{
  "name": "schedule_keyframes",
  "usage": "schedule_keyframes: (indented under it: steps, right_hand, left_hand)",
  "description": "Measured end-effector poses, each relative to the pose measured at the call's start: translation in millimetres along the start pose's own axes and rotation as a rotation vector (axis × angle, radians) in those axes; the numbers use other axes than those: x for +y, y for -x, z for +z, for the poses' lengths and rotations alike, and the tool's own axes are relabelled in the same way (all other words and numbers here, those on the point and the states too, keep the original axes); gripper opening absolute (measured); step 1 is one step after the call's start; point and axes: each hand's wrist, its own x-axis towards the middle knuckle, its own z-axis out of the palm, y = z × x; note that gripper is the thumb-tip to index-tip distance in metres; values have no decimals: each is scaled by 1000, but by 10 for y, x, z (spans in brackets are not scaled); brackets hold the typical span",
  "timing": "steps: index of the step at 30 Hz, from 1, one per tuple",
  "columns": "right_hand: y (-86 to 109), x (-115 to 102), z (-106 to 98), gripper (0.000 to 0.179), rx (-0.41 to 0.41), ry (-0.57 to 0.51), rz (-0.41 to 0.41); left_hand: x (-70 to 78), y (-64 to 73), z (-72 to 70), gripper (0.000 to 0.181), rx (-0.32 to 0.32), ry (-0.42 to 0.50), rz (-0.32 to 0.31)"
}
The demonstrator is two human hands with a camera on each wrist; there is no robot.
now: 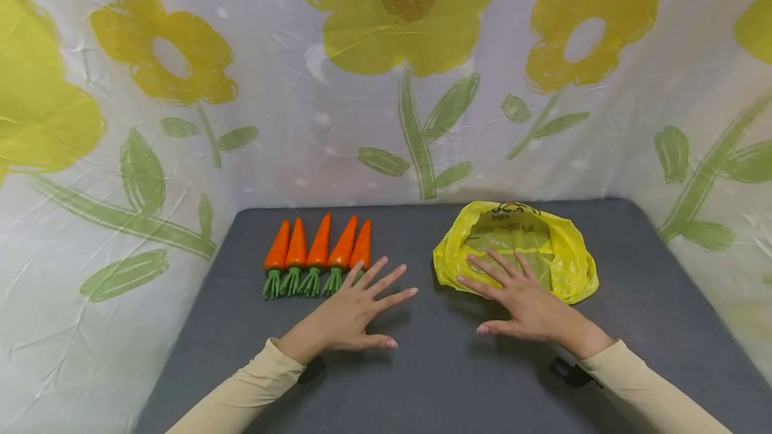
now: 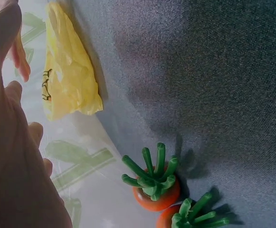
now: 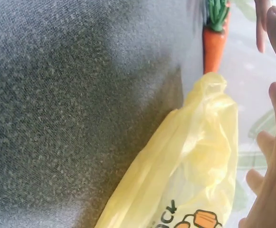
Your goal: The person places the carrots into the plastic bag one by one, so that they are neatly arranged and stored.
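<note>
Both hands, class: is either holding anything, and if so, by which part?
Nothing is held: the left hand is spread near the carrots, the right hand spread near the yellow bag.

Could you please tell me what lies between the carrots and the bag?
The head view shows bare table there, with fingers of the left hand above its near part.

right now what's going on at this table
A person's left hand and right hand are spread above a grey table, holding nothing. Five carrots lie side by side near the left hand, and a yellow bag sits open near the right one. No carrot shows in its mouth.
</note>
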Motion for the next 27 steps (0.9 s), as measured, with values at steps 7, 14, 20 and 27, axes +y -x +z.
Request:
schedule_keyframes:
  steps: [7, 14, 20, 27]
  right_hand:
    - [13, 21, -31, 82, -6, -20, 20]
    - [53, 162, -112, 84, -16, -70, 100]
    - [159, 426, -261, 85, 86, -74, 148]
    - [412, 788, -423, 85, 189, -154, 228]
  left_hand:
    - [-5, -8, -17, 87, -9, 36, -19]
    - [-93, -25, -22, 84, -8, 169, -74]
    - [-248, -57, -81, 84, 148, 322, -208]
    - [-370, -155, -126, 71, 326, 417, -509]
